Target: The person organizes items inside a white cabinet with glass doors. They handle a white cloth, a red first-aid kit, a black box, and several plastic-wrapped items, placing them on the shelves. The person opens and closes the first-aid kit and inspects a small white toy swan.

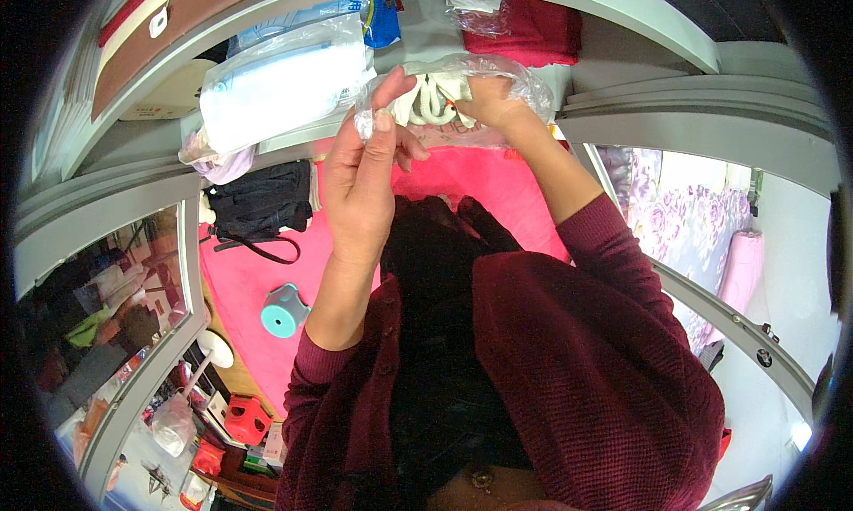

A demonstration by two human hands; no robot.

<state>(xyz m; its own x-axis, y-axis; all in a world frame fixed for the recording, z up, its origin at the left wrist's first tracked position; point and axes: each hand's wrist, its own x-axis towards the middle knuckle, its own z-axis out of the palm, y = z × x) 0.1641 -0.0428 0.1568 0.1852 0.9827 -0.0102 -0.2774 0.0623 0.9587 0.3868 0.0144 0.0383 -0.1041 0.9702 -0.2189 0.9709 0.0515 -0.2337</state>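
My left hand (366,178) pinches the crinkled edge of a clear plastic bag (530,84) between thumb and fingers, the other fingers loosely bent. Inside the bag sits a white cloth item (436,98) with thick, rope-like loops and a small orange spot. My right hand (493,101) reaches into the bag from the right, its fingertips against the white item's right side. Plastic partly covers those fingers, so their grip is unclear. Pink printing shows on the lower part of the bag.
A shelf edge holds a plastic-wrapped pale blue package (273,91) on the left and folded red cloth (526,31) at the back. Below, a black bag (260,198) lies on a pink surface (260,371) near a teal stool (283,311). Grey-framed panels (193,264) flank both sides.
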